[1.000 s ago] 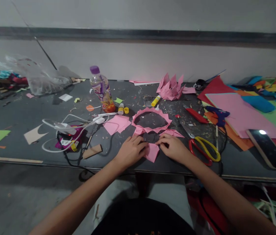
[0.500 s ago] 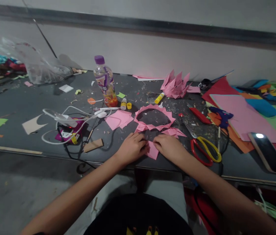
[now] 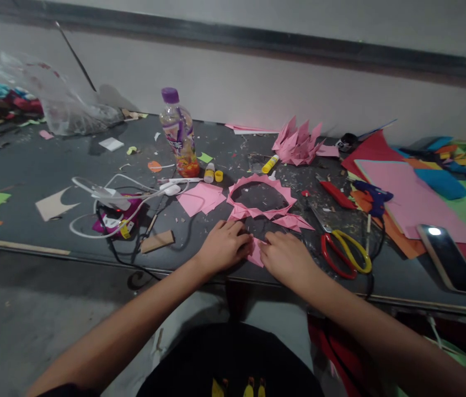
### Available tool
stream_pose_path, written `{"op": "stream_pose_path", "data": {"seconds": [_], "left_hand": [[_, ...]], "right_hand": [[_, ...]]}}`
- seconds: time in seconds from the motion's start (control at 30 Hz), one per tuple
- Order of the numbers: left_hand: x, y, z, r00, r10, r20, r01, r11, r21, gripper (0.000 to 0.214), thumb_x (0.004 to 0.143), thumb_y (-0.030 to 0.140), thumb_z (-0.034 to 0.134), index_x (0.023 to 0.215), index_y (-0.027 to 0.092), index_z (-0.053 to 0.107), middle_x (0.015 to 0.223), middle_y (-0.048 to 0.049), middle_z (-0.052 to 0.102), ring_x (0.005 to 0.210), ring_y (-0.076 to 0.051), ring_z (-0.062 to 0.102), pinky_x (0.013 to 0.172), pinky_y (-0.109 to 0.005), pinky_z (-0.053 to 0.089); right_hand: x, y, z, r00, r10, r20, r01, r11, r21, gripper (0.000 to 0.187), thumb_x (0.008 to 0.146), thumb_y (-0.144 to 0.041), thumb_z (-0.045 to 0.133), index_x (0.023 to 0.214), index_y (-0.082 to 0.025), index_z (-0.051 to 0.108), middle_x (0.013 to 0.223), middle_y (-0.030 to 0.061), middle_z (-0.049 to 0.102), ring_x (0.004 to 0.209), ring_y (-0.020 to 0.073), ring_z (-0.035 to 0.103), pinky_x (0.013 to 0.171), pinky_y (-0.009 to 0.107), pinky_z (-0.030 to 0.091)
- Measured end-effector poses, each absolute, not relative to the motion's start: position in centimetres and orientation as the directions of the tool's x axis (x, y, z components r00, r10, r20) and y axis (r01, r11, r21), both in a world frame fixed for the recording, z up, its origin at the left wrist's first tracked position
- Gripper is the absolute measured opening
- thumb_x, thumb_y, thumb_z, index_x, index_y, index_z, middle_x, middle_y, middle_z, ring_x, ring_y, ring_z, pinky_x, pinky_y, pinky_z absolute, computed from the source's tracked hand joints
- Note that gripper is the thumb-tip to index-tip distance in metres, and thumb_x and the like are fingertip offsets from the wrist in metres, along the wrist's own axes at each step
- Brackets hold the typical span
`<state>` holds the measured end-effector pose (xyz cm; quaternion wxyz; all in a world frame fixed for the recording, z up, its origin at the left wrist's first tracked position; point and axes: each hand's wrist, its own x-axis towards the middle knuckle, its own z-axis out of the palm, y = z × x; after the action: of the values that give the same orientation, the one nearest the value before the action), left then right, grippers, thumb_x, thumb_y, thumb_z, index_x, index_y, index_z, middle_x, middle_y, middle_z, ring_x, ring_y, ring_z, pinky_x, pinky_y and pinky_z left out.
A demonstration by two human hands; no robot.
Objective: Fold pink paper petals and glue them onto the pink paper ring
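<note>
A small piece of pink paper (image 3: 256, 254) lies at the table's front edge, partly covered by my fingers. My left hand (image 3: 226, 245) grips its left side with curled fingers. On the other side my right hand (image 3: 285, 255) is closed on the paper's right edge. Just beyond my hands rests a ring of folded pink paper points (image 3: 286, 193). A separate folded pink piece (image 3: 294, 221) lies by its lower right. To the left is a fanned stack of pink paper squares (image 3: 200, 198).
Scissors (image 3: 342, 253) with red and yellow handles lie right of my hand, near a blue glue gun (image 3: 375, 197) and a phone (image 3: 450, 259). A bottle (image 3: 180, 135) stands behind the squares. A pink paper flower (image 3: 298, 143) sits by the wall. White cables (image 3: 111, 231) loop at left.
Less of the pink paper shows between my hands now. My right hand has shifted slightly over its right side, while the left stays almost in place.
</note>
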<state>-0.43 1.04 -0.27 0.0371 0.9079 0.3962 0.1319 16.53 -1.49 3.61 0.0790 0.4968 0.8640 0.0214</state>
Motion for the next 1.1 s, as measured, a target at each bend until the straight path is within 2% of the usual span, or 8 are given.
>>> {"op": "stream_pose_path", "data": {"seconds": [0.23, 0.4, 0.53, 0.6, 0.73, 0.83, 0.97, 1.1], "left_hand": [[-0.4, 0.9, -0.3, 0.663, 0.714, 0.226, 0.703, -0.697, 0.139, 0.025, 0.092, 0.031, 0.044, 0.1, 0.02, 0.065, 0.094, -0.0053, 0.059, 0.09, -0.019, 0.053, 0.075, -0.032, 0.035], [-0.8, 0.8, 0.0, 0.66, 0.725, 0.197, 0.687, -0.688, 0.234, 0.031, 0.093, 0.03, 0.037, 0.103, 0.02, 0.065, 0.099, -0.0057, 0.059, 0.094, -0.019, 0.052, 0.08, -0.033, 0.037], [-1.2, 0.1, 0.4, 0.679, 0.707, 0.198, 0.654, -0.705, 0.272, 0.036, 0.089, 0.037, 0.044, 0.117, 0.019, 0.058, 0.108, -0.0076, 0.057, 0.102, -0.022, 0.05, 0.087, -0.036, 0.038], [-1.3, -0.1, 0.4, 0.673, 0.714, 0.192, 0.664, -0.698, 0.269, 0.038, 0.089, 0.036, 0.044, 0.121, 0.019, 0.055, 0.109, -0.008, 0.057, 0.103, -0.023, 0.05, 0.088, -0.037, 0.039], [-1.3, -0.1, 0.1, 0.664, 0.723, 0.192, 0.673, -0.689, 0.267, 0.034, 0.089, 0.032, 0.046, 0.121, 0.02, 0.055, 0.108, -0.0072, 0.057, 0.103, -0.022, 0.051, 0.088, -0.037, 0.041], [-1.1, -0.3, -0.1, 0.623, 0.749, 0.226, 0.695, -0.662, 0.281, 0.035, 0.088, 0.032, 0.05, 0.12, 0.019, 0.054, 0.109, -0.0077, 0.059, 0.104, -0.021, 0.052, 0.089, -0.036, 0.042], [-0.3, -1.2, 0.1, 0.452, 0.87, 0.197, 0.81, -0.493, 0.319, 0.019, 0.088, 0.029, 0.051, 0.098, 0.017, 0.062, 0.1, -0.0073, 0.062, 0.093, -0.021, 0.056, 0.08, -0.035, 0.046], [0.7, -1.7, 0.9, 0.345, 0.936, 0.064, 0.869, -0.345, 0.355, 0.016, 0.088, 0.021, 0.049, 0.089, 0.017, 0.064, 0.089, -0.0054, 0.063, 0.082, -0.02, 0.06, 0.074, -0.033, 0.046]], "right_hand": [[17.6, -0.9, 4.1, -0.483, 0.87, -0.098, 0.874, 0.486, 0.012, 0.025, 0.086, -0.019, 0.049, 0.082, -0.018, 0.074, 0.081, 0.009, 0.066, 0.076, 0.0204, 0.06, 0.068, 0.032, 0.04], [18.9, 0.4, 3.5, -0.54, 0.835, -0.105, 0.83, 0.507, -0.234, 0.026, 0.087, -0.016, 0.047, 0.095, -0.02, 0.071, 0.088, 0.0055, 0.064, 0.083, 0.0179, 0.06, 0.072, 0.029, 0.045], [20.7, 0.9, 2.2, -0.628, 0.778, 0.01, 0.693, 0.564, -0.449, 0.029, 0.089, -0.015, 0.042, 0.106, -0.018, 0.065, 0.097, 0.0068, 0.064, 0.091, 0.0158, 0.06, 0.081, 0.029, 0.047], [21.3, 0.9, 1.7, -0.622, 0.78, 0.066, 0.655, 0.565, -0.503, 0.03, 0.088, -0.013, 0.041, 0.108, -0.017, 0.063, 0.101, 0.0078, 0.065, 0.094, 0.0159, 0.061, 0.083, 0.03, 0.048], [21.1, 0.4, 0.6, -0.568, 0.807, 0.161, 0.673, 0.568, -0.473, 0.022, 0.088, -0.015, 0.045, 0.101, -0.017, 0.063, 0.097, 0.0079, 0.067, 0.091, 0.0173, 0.062, 0.082, 0.032, 0.05], [20.3, -0.2, -0.4, -0.533, 0.806, 0.259, 0.729, 0.592, -0.343, 0.019, 0.088, -0.017, 0.046, 0.095, -0.018, 0.064, 0.091, 0.0076, 0.067, 0.085, 0.0184, 0.062, 0.078, 0.033, 0.05], [19.7, -0.9, -1.7, -0.528, 0.774, 0.351, 0.771, 0.61, -0.185, 0.021, 0.088, -0.014, 0.044, 0.094, -0.016, 0.065, 0.089, 0.0101, 0.066, 0.081, 0.0212, 0.061, 0.077, 0.037, 0.05], [20.2, -1.0, -1.3, -0.564, 0.753, 0.338, 0.697, 0.654, -0.295, 0.025, 0.085, -0.011, 0.046, 0.099, -0.019, 0.065, 0.096, 0.0099, 0.065, 0.089, 0.0202, 0.061, 0.079, 0.036, 0.052]]}}
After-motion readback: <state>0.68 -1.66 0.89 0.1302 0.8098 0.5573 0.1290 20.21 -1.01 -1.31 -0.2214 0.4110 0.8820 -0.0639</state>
